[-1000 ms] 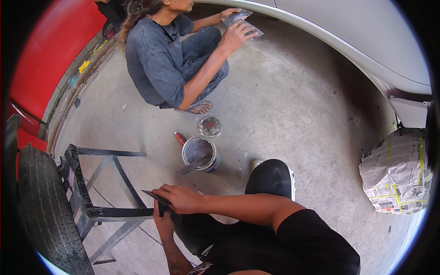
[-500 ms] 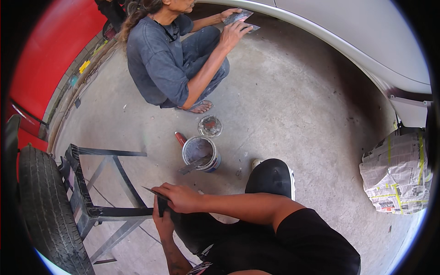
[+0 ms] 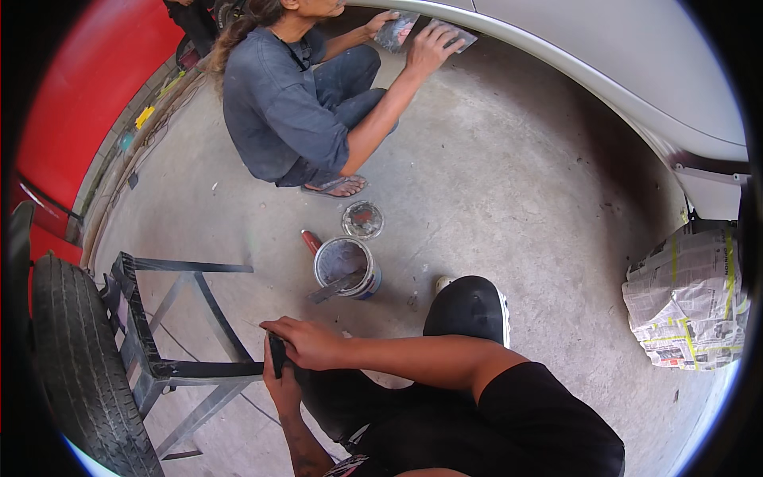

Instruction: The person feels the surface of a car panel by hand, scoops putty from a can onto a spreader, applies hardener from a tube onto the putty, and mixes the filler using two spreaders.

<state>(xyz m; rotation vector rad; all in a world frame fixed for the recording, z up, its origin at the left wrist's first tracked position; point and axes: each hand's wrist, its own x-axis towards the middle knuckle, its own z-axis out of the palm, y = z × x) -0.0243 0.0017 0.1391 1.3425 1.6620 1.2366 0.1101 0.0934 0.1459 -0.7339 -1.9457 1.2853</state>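
Left grip (image 3: 282, 381) clasps a dark plate (image 3: 277, 354), right grip (image 3: 312, 343) a thin blade (image 3: 265, 328); newspaper (image 3: 683, 298) shows dense print.

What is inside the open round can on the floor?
Grey putty-like material shows inside the can; a scraper lies across its near rim, hiding whatever is directly beneath.

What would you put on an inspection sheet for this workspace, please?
Surface: concrete floor, mottled and speckled.
Job's things: dark flat piece, held upright.
Clutter: open can with scraper over its rim; round lid and red tube nearby; metal stand beside tyre.
Hands: left hand grips the dark flat piece; right hand beside it, hold unclear.
Cables: thin dark cable near the metal stand.
Surroundings: squatting co-worker, silver car panel, newspaper-wrapped bundle.
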